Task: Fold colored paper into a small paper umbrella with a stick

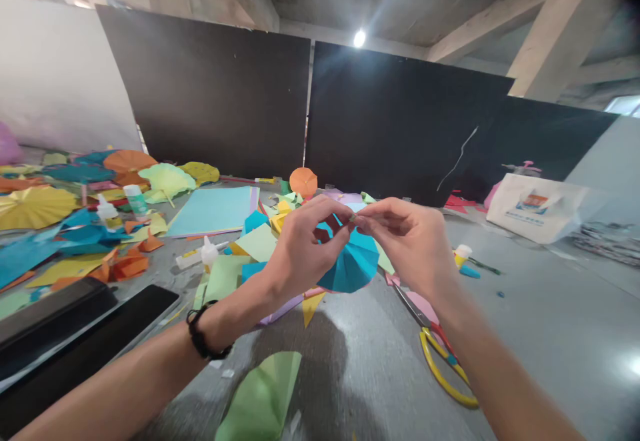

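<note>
A pleated blue paper fan (353,264), folded into a rounded shape, is held up over the grey table. My left hand (305,247) is closed around its left side, thumb and fingers pinching the top centre. My right hand (410,241) pinches the same top point from the right, fingers pressed together. A black band sits on my left wrist. The fan's upper folds are partly hidden behind my fingers.
Yellow-handled scissors (443,361) lie under my right forearm. A green folded paper (263,394) lies near the front edge. Glue bottles (207,254), coloured paper sheets (215,211) and paper umbrellas (165,181) crowd the left. A white bag (537,207) sits at the right. Black trays (75,334) lie front left.
</note>
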### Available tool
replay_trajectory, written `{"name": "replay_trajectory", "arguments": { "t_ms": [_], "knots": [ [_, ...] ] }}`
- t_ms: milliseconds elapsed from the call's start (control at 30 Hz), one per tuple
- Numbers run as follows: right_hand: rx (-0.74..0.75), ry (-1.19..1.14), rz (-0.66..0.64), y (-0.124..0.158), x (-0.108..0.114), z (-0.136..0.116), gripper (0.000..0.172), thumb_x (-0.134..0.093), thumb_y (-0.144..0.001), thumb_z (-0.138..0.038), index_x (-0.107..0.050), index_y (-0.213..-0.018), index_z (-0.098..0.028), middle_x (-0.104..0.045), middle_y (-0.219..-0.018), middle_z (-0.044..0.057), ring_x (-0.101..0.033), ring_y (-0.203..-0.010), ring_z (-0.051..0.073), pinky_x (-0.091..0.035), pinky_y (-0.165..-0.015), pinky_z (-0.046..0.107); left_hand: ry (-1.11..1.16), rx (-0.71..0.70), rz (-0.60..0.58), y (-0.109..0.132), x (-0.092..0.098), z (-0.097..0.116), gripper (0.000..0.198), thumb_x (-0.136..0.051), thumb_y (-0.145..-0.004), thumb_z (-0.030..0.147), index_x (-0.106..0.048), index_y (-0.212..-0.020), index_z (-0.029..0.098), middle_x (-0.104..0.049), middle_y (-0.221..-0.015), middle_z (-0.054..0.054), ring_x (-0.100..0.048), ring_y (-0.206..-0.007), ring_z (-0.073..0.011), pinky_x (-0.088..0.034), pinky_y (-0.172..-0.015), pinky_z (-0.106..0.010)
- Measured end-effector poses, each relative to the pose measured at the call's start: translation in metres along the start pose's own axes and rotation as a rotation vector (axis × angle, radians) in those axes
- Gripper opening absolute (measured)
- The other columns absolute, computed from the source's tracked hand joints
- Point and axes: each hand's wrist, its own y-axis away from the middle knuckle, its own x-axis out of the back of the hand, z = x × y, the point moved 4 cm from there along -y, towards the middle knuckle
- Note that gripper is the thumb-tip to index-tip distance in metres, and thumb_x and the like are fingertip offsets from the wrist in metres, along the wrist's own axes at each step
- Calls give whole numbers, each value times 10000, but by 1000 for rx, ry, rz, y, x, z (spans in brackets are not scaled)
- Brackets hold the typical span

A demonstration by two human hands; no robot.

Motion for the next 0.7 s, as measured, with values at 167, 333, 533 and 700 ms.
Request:
{"name": "replay_trajectory", "arguments": {
  "t_ms": [167,333,533,700],
  "knots": [
    [45,122,-29,1,1,-3,49,-738,-922,-241,-755,-894,-205,-797,-853,21,-786,-828,196,-623,-767,326,50,24,-9,0,-1,1,79,-636,-879,113,-638,-919,181,-649,-850,-10,-652,-767,-122,-494,-521,-160],
    [65,185,-39,1,5,-6,62,-707,-946,-243,-730,-900,-209,-776,-858,15,-765,-824,193,-593,-774,347,246,168,-66,-1,-4,-3,90,-691,-887,178,-601,-898,176,-626,-743,20,-575,-542,-77,-513,-416,-164],
    [62,205,-42,1,4,-7,62,-709,-942,-254,-729,-908,-206,-772,-866,25,-745,-806,192,-579,-737,337,422,214,-47,-4,-3,-5,161,-730,-821,114,-593,-884,171,-653,-745,28,-598,-533,-70,-563,-439,-168],
    [57,218,-39,1,6,-9,68,-711,-945,-262,-739,-908,-212,-780,-868,24,-747,-811,194,-578,-734,336,419,212,-65,-5,-3,-1,90,-711,-841,136,-656,-910,154,-637,-733,23,-592,-548,-70,-560,-443,-158]
  ]
}}
